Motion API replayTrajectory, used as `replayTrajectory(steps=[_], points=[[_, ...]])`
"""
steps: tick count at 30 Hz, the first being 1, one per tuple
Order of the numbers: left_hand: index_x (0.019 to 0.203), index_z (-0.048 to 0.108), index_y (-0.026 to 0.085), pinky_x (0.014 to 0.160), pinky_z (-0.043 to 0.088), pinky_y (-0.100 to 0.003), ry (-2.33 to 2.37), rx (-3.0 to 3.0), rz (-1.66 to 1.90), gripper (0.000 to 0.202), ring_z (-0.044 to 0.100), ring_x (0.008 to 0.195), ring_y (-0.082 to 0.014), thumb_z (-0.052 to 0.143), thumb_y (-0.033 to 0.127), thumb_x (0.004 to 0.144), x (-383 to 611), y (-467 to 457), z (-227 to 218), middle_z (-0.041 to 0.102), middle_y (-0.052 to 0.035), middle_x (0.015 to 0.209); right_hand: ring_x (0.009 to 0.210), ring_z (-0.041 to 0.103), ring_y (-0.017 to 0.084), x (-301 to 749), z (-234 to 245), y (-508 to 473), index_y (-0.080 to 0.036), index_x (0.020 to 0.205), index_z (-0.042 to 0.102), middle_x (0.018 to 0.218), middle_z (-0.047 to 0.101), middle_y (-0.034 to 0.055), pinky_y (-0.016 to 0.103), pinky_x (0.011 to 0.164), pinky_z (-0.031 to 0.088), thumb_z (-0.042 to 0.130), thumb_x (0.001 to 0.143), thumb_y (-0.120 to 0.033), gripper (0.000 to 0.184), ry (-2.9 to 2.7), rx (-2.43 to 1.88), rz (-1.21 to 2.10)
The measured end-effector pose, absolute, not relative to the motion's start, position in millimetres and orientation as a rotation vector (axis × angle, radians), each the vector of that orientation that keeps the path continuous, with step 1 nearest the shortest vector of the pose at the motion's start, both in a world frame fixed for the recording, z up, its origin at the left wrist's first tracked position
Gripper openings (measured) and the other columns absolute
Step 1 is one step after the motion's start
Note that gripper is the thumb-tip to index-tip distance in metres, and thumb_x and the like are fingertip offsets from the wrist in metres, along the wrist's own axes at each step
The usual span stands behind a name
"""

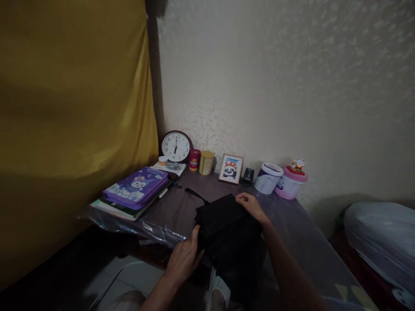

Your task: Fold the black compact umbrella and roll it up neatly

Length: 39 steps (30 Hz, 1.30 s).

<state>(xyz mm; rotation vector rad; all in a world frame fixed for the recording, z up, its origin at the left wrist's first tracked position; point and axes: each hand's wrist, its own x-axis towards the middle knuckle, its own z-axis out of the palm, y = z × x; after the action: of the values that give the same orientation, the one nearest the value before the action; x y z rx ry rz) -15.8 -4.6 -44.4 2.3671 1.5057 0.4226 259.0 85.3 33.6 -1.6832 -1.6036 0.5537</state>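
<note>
A black cloth thing with loose pleats, which looks like a collapsed folding umbrella (228,224), lies over the table's front edge and hangs down toward my lap. Its thin black strap (196,195) stretches away to the upper left over the tabletop. My left hand (184,257) grips the left side of the cloth, thumb on top and the other fingers partly hidden beneath. At the upper right corner, my right hand (251,206) pinches the fabric between thumb and fingers. Any handle or shaft is hidden in the dark folds.
On the plastic-covered table (292,233), a purple case (138,188) rests on books at left. Along the wall stand a clock (176,147), red tin (194,160), yellow can (206,163), panda picture (231,169), black stapler-like object (247,176), white tub (268,178) and pink-lidded bucket (289,183).
</note>
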Motion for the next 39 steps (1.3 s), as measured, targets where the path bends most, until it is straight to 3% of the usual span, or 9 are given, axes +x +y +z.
replayTrajectory(steps=[4, 8, 17, 24, 29, 34, 39], points=[[0.137, -0.009, 0.018, 0.073, 0.04, -0.026, 1.45, 2.318, 0.479, 0.076, 0.06, 0.089, -0.021, 0.043, 0.026, 0.082, -14.7, -3.8, -38.4, 0.06, -0.0108, 0.108, 0.062, 0.055, 0.013, 256.8, 31.9, 83.7, -0.018, 0.076, 0.062, 0.065, 0.061, -0.0008, 0.024, 0.058, 0.04, 0.053, 0.067, -0.029, 0.017, -1.566, -1.712, 0.532], [0.135, -0.019, 0.025, 0.075, 0.039, -0.024, 1.368, 2.303, 0.473, 0.09, 0.057, 0.098, -0.0194, 0.048, 0.015, 0.076, -10.0, -2.2, -31.7, 0.047, -0.0098, 0.128, 0.06, 0.054, 0.013, 255.7, 28.0, 82.4, -0.018, 0.074, 0.063, 0.063, 0.06, -0.0012, 0.023, 0.057, 0.039, 0.055, 0.066, -0.028, 0.015, -1.533, -1.722, 0.538], [0.137, -0.012, 0.028, 0.076, 0.039, -0.026, 1.444, 2.371, 0.317, 0.091, 0.056, 0.096, -0.0207, 0.048, 0.01, 0.07, -3.9, -1.2, -25.4, 0.052, -0.0074, 0.118, 0.067, 0.058, 0.015, 259.3, 22.8, 78.1, -0.019, 0.078, 0.062, 0.07, 0.063, 0.0009, 0.026, 0.064, 0.043, 0.052, 0.069, -0.023, 0.014, -1.611, -1.734, 0.522], [0.137, -0.01, 0.027, 0.075, 0.039, -0.027, 1.495, 2.376, 0.285, 0.089, 0.058, 0.092, -0.0215, 0.048, 0.015, 0.072, -0.8, -1.7, -29.5, 0.052, -0.0087, 0.116, 0.101, 0.052, 0.019, 240.4, 46.9, 58.8, -0.023, 0.094, 0.061, 0.101, 0.062, 0.004, 0.035, 0.091, 0.036, 0.046, 0.08, -0.025, 0.021, -1.912, -1.477, 0.084], [0.137, -0.012, 0.025, 0.075, 0.039, -0.028, 1.469, 2.379, 0.331, 0.087, 0.057, 0.092, -0.0217, 0.046, 0.016, 0.073, -0.9, -1.6, -32.7, 0.053, -0.0094, 0.115, 0.106, 0.053, 0.017, 211.0, 44.3, 48.7, -0.028, 0.096, 0.063, 0.102, 0.065, 0.0006, 0.032, 0.091, 0.039, 0.044, 0.083, -0.03, 0.023, -2.352, -1.145, 0.485], [0.138, -0.011, 0.023, 0.076, 0.038, -0.026, 1.478, 2.355, 0.32, 0.084, 0.056, 0.093, -0.021, 0.045, 0.018, 0.075, -1.8, -3.1, -31.0, 0.051, -0.009, 0.117, 0.109, 0.052, 0.02, 219.8, 24.1, 59.6, -0.025, 0.098, 0.063, 0.109, 0.063, 0.0038, 0.037, 0.095, 0.036, 0.047, 0.081, -0.026, 0.024, -2.396, -1.278, 0.33], [0.139, -0.006, 0.023, 0.08, 0.036, -0.028, 1.461, 2.34, 0.313, 0.082, 0.055, 0.098, -0.0217, 0.045, 0.018, 0.074, -2.6, -2.8, -31.8, 0.05, -0.0093, 0.12, 0.098, 0.058, 0.022, 243.4, 22.3, 70.9, -0.025, 0.088, 0.066, 0.1, 0.066, 0.004, 0.035, 0.089, 0.04, 0.047, 0.079, -0.025, 0.021, -2.243, -1.536, 0.244]])
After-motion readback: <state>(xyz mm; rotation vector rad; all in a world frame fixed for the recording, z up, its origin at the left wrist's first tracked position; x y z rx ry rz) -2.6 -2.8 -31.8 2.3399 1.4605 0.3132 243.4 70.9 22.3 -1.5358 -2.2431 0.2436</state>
